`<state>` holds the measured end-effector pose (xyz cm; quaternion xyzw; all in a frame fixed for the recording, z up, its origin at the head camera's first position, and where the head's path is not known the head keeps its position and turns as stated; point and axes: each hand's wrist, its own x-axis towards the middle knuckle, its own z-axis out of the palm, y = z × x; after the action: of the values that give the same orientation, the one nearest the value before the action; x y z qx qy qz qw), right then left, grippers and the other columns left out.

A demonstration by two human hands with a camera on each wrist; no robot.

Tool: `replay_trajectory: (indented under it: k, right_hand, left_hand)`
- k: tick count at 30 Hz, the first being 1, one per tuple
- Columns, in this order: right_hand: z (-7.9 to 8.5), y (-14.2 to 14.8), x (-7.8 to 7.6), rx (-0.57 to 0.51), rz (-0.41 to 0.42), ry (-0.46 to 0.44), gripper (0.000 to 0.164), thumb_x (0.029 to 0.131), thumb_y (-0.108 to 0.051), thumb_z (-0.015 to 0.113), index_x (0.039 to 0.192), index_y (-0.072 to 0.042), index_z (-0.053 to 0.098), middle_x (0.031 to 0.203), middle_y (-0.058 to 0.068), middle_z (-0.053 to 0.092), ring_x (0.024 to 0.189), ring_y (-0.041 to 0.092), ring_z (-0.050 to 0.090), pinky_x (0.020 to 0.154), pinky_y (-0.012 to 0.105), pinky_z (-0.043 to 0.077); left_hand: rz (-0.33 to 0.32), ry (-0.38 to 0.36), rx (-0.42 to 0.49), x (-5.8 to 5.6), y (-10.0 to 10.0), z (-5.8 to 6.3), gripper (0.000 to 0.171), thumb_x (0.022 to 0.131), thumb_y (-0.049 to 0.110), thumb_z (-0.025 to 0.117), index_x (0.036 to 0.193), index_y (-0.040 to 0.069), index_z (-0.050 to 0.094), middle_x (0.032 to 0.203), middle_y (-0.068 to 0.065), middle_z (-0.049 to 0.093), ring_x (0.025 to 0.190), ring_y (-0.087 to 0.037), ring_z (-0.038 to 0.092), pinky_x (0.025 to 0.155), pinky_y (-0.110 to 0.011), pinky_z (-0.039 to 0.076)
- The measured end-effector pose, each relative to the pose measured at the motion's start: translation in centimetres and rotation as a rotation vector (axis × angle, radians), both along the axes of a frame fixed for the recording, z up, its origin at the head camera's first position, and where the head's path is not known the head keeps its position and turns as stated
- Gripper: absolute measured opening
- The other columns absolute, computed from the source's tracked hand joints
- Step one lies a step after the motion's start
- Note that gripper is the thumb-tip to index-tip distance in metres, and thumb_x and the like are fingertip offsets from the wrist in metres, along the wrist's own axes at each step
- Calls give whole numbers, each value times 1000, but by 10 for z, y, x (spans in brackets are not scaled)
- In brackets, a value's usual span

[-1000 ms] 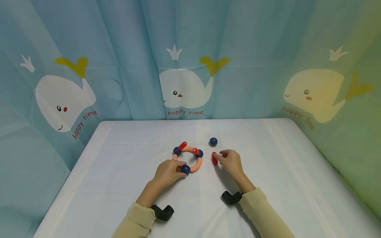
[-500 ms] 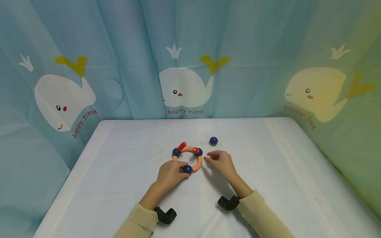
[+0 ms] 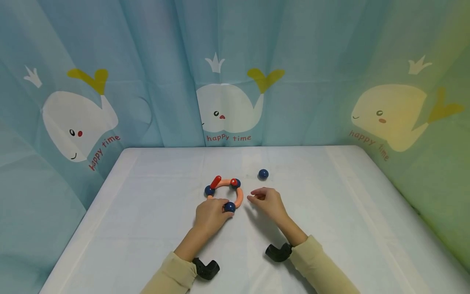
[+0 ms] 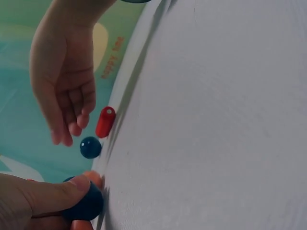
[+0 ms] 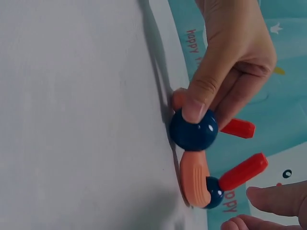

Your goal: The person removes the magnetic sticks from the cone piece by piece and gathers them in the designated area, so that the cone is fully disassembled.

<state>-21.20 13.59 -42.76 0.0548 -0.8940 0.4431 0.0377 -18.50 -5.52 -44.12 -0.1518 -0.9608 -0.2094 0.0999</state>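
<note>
A ring of curved peach rods (image 3: pixel 239 197) joined by blue balls lies on the table, with two red rods (image 3: pixel 216 182) rising from its far balls. My left hand (image 3: pixel 211 216) pinches the nearest blue ball (image 5: pixel 194 130) of that ring between thumb and fingers. To the right of the ring, apart from it, my right hand (image 3: pixel 271 205) hovers with loosely bent fingers and nothing between them. A loose red rod (image 4: pixel 105 122) lies near the right hand in the left wrist view; the head view does not show it. Beyond the right hand sits a single blue ball (image 3: pixel 263 174).
The white table (image 3: pixel 154 183) stretches out around the ring. A blue curtain (image 3: pixel 165 81) with printed whales hangs behind it and along the sides. Each wrist carries a black camera mount (image 3: pixel 206 268).
My right hand has let go of the loose red rod and shifted left. The ring has slid slightly left, with my left hand still pinching its near ball.
</note>
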Motion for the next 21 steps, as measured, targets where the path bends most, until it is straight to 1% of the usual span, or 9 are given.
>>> replay_trajectory:
  k: [2,7,10,12,13,15,17,19,21]
  right_hand:
    - [-1,-2,1,-1,14,19,19,79,-11,72,91,4,70,74,4,64,68,15,58,61,27,47]
    - [-2,-9,2,-36,39,64,18,78,-9,73,91,3,70,75,5,65,68,17,61,62,27,49]
    - [-3,-14,2,-69,39,90,18,78,-8,73,92,3,70,76,6,66,70,18,63,62,27,50]
    - [-4,-17,1,-94,46,106,18,78,-7,72,92,4,70,77,8,67,70,19,64,62,27,51]
    - [-4,-19,1,-113,51,110,18,78,-6,72,93,5,70,78,9,67,71,19,64,63,27,51]
    - [-5,-22,1,-162,76,115,18,78,-4,72,93,6,69,79,10,68,72,20,64,64,27,52]
    - [-7,-27,0,-203,100,106,19,78,-3,72,93,7,68,80,10,67,73,21,64,66,27,52]
    - [-9,-33,-1,-226,126,102,19,78,-3,72,93,6,68,81,9,67,73,20,64,67,27,52]
    - [-12,-40,-2,-217,143,102,19,78,-4,72,94,5,68,82,7,66,73,19,63,67,27,52]
  left_hand:
    - [-3,24,-5,2,2,0,33,73,35,77,98,15,72,63,8,58,54,-7,49,44,-25,35]
    - [-25,79,-1,6,7,-2,23,73,35,77,84,16,70,68,5,63,57,-12,56,42,-26,35]
    - [-34,105,37,5,5,1,27,73,36,76,88,14,72,71,4,65,61,-15,59,43,-27,39]
    - [-58,102,90,2,-1,6,32,73,36,76,94,13,73,77,4,68,65,-16,62,47,-28,43]
    - [-74,85,129,0,-6,9,34,73,36,76,98,13,73,75,3,68,66,-16,62,50,-29,44]
    - [-93,29,226,-3,-18,18,37,74,34,76,104,13,72,89,2,70,76,-17,64,58,-28,46]
    - [-101,-30,325,-8,-31,23,37,74,32,77,106,14,72,93,2,69,83,-17,64,63,-29,46]
    - [-71,-43,398,-12,-41,25,39,74,30,77,108,15,70,97,1,69,91,-17,63,71,-31,48]
    - [-33,-13,440,-17,-48,21,43,73,28,78,113,13,68,107,0,66,101,-20,60,79,-35,49]
